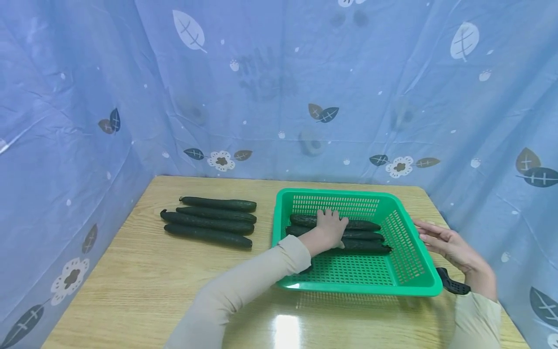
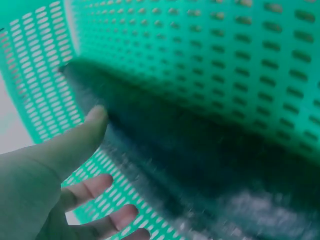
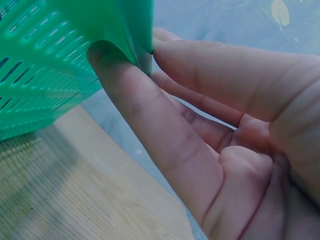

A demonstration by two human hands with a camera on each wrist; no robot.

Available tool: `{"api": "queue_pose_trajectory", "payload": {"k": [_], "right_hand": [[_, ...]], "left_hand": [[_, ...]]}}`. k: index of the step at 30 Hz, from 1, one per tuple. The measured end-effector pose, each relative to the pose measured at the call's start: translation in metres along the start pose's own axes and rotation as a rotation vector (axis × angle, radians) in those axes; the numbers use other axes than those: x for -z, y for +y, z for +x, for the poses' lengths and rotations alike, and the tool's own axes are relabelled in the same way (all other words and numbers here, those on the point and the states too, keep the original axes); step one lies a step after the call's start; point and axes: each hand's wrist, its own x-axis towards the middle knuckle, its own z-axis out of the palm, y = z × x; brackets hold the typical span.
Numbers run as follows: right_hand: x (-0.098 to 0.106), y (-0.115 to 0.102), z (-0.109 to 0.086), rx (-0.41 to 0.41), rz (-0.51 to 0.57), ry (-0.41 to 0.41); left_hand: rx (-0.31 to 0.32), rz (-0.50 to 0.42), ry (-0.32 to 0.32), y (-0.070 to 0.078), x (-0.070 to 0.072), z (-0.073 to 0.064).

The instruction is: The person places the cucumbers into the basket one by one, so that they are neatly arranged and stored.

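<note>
A green plastic basket [image 1: 348, 290] with slotted walls holds several dark green cucumbers [image 1: 364, 246], lying side by side toward its back. My left hand [image 1: 331, 229] reaches in over them, its fingers across the farthest cucumber [image 1: 366, 226]. In the left wrist view the thumb [image 2: 75, 145] overlaps a cucumber [image 2: 150, 115], while the other fingers are spread apart beside it. At the basket's right side my right hand [image 1: 453, 247] holds the rim [image 3: 142, 30] between thumb and index finger, the index fingertip tucked under it.
Left of the basket, several more cucumbers [image 1: 213, 223] lie in a group on the wooden table [image 1: 131, 271]. Blue patterned curtains [image 1: 270, 106] stand behind the table and along both sides. A black strap piece [image 1: 453, 282] shows at my right wrist.
</note>
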Motion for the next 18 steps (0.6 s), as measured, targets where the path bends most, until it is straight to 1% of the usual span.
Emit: {"api": "queue_pose_trajectory", "payload": {"k": [2, 6, 9, 14, 18], "right_hand": [[0.000, 0.000, 0.000, -0.003, -0.001, 0.002], [0.000, 0.000, 0.000, -0.006, -0.033, -0.003], [0.000, 0.000, 0.000, -0.005, -0.050, -0.008], [0.001, 0.000, 0.000, 0.007, -0.020, -0.014], [0.000, 0.000, 0.000, 0.012, -0.005, -0.014]], "left_hand": [[0.006, 0.012, 0.009, -0.003, 0.004, -0.001], [0.024, 0.020, 0.009, -0.010, 0.009, -0.004], [0.033, 0.006, 0.009, -0.015, 0.013, -0.008], [0.033, -0.034, 0.016, -0.023, 0.016, -0.020], [0.020, -0.056, 0.034, -0.029, 0.019, -0.028]]}}
